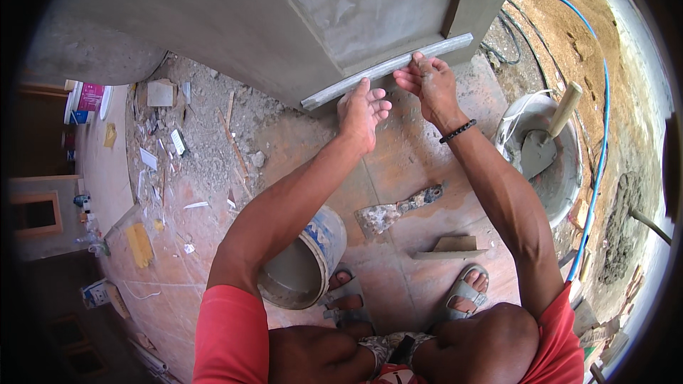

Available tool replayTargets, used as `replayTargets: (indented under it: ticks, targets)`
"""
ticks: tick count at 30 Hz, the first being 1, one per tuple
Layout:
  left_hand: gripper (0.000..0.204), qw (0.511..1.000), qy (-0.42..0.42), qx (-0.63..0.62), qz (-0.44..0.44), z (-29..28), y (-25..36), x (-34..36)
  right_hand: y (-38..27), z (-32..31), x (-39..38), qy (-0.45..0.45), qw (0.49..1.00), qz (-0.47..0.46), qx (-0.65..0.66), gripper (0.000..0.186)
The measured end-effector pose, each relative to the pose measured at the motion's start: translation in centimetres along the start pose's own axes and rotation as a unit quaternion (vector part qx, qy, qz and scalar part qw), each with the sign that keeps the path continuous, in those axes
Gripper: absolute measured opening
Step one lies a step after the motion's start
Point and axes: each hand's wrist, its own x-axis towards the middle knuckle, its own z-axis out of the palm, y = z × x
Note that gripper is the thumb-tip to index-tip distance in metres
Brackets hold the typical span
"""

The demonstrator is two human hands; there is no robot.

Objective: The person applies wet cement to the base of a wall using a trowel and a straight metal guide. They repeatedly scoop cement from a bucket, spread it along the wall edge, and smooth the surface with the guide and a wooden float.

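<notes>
A long, straight grey strip runs along the bottom edge of a grey plastered surface in front of me. My left hand has its thumb tip against the strip's lower edge, its other fingers apart and slightly curled. Farther right, my right hand, with a dark bead bracelet at the wrist, pinches at the strip with thumb and forefinger. Its remaining fingers are bent. On the tiles below lie a mortar-caked scraper and a flat plastering float.
Between my left arm and left foot, a tilted bucket holds grey liquid. Beyond my right forearm, a pale bucket contains mortar and a wooden-handled tool. Rubble lies left; a blue hose curves along the right.
</notes>
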Motion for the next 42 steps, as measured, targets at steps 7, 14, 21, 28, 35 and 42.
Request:
replayTargets:
  ticks: [7,14,21,28,35,42]
  targets:
    - [0.038,1.0,0.002,0.002,0.0,0.21,0.03,-0.03,0.07,-0.17,0.18,0.002,1.0,-0.005,0.0,0.044]
    - [0.038,1.0,-0.001,0.004,0.002,0.08,-0.07,0.1,0.15,-0.2,0.19,0.002,1.0,-0.005,-0.001,0.047]
    - [0.038,1.0,0.0,0.009,0.005,-0.05,0.0,0.07,0.11,-0.03,0.06,0.0,1.0,-0.001,-0.002,0.049]
    - [0.038,1.0,0.017,0.018,0.005,0.38,0.05,-0.08,-0.36,0.24,-0.27,0.02,1.0,0.005,-0.011,0.039]
    - [0.037,1.0,0.005,0.011,0.003,0.13,0.09,-0.1,-0.37,0.21,-0.34,0.022,0.999,-0.004,-0.023,0.026]
    - [0.036,1.0,-0.001,0.009,0.004,-0.05,0.21,-0.04,-0.12,0.25,-0.16,0.017,1.0,-0.003,-0.022,0.026]
